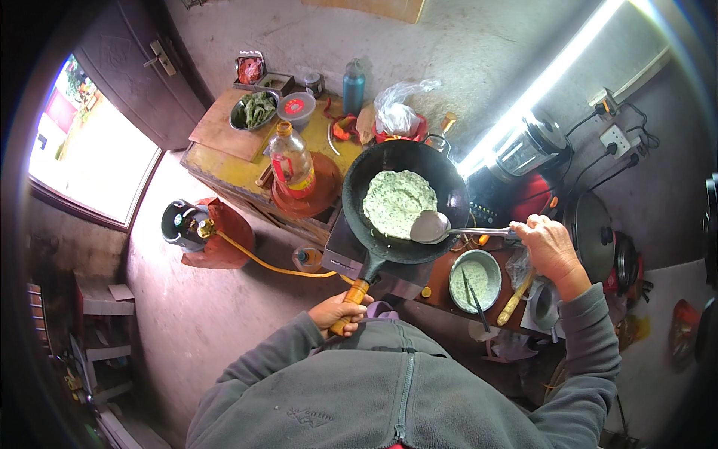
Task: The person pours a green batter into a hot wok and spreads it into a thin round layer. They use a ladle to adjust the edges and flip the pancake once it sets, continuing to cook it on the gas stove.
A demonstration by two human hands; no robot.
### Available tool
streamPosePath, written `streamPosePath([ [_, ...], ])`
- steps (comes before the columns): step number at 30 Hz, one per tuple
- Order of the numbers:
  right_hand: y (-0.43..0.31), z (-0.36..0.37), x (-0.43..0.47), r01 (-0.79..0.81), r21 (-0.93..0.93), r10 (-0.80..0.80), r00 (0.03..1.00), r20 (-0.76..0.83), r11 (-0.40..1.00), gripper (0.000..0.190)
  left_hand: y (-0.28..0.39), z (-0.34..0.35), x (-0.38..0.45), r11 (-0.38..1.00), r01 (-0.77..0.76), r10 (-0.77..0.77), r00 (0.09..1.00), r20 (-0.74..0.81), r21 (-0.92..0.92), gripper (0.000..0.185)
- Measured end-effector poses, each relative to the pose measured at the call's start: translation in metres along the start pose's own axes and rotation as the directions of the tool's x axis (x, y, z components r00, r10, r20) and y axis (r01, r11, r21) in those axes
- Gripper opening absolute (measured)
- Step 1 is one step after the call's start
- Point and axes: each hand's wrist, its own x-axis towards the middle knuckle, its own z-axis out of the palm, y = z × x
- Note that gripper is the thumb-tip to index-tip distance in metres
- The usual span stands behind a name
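Note:
My left hand (339,314) grips the wooden handle of a black wok (359,207), which stands over a gas stove (350,247). In the wok lies a round, pale batter pancake (398,202) with green flecks. My right hand (544,244) holds the handle of a metal spatula (431,227); its blade is at the pancake's lower right edge, inside the wok. Right of the stove, a metal bowl (477,280) holds similar green-flecked batter, with dark chopsticks (471,292) leaning across its rim.
A large oil bottle (291,160) stands left of the wok, near a bowl of leafy greens (253,110) and a lidded tub (296,108). A gas cylinder (224,233) with a yellow hose (269,266) is on the floor at left. A blender (530,146) and a dark lid (586,238) are at right.

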Motion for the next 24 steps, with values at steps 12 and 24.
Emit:
streamPosePath([
  [12, 0.034, 0.002, 0.031, 0.072, 0.188, -0.059, 0.996, -0.073, 0.980, 0.034, 0.002, -0.002, -0.001, 1.000, 0.000, 0.001, 0.999, 0.048, -0.010, 0.041],
  [24, 0.058, 0.026, 0.101, 0.119, 0.260, -0.139, 0.988, 0.060, 0.958, 0.025, -0.001, -0.002, -0.003, 0.999, -0.020, 0.021, 1.000, 0.021, -0.031, 0.047],
])
